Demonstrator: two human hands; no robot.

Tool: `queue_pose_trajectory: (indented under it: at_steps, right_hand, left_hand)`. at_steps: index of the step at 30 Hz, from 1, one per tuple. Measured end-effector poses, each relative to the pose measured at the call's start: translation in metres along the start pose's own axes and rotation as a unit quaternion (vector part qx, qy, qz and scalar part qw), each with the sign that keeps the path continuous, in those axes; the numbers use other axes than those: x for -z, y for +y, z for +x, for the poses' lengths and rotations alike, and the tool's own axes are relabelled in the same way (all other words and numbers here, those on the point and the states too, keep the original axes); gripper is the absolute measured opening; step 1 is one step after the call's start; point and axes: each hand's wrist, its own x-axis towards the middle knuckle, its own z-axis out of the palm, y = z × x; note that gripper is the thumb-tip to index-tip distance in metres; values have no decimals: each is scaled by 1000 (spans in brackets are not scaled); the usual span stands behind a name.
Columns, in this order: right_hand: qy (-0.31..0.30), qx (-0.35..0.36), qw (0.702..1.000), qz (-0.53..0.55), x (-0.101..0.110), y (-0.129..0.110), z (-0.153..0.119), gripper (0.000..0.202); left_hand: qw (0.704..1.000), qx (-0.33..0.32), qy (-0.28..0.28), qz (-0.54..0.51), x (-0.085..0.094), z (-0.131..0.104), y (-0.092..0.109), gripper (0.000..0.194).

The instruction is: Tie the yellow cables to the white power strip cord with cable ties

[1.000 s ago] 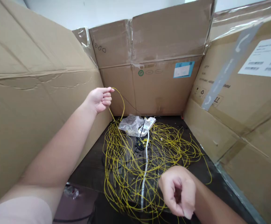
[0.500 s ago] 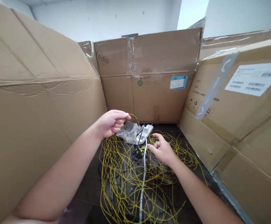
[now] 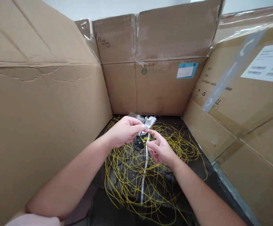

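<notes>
My left hand (image 3: 129,131) is pinched closed above the middle of the dark surface, and whatever lies between its fingertips is too small to make out. Just right of it is my right hand (image 3: 161,147), its index finger stretched to the left fingertips and its thumb apart below. Yellow wires (image 3: 124,188) lie in loose tangled loops under and around both hands. Behind the fingertips sits a white power strip (image 3: 150,121), with a white cable (image 3: 143,183) running toward me. Small black parts (image 3: 139,142) are heaped beneath the hands.
Cardboard walls stand at the left (image 3: 44,103), the back (image 3: 160,94) and the right (image 3: 251,125). A clear plastic bag (image 3: 136,117) lies behind my left hand, partly hidden. More yellow wire loops (image 3: 181,141) spread to the right.
My left hand has moved right and slightly down, and its fingertips now meet my right index finger. The view has tilted downward. The yellow wire seen at my left fingertips no longer shows there.
</notes>
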Motion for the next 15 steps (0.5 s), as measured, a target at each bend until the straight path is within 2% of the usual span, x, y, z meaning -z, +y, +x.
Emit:
queue_pose_trajectory:
  at_steps: [4,9,12,15]
  right_hand:
    - [80,22,997,6,5,12,8,49]
    - [123,63,988,75,11,20,9,27]
    - [125,105,979,123,11,16,7,24]
    - [91,122,973,175,10,11,5,30]
  left_hand:
    - [998,-1,-31,51,-15,-4,-20,20]
    - [996,30,-66,59,-20,-12,-38,22]
    - [994,57,-84,50,-19,-16,-45,21]
    - [990,80,-101,59,-14,-19,-52,21]
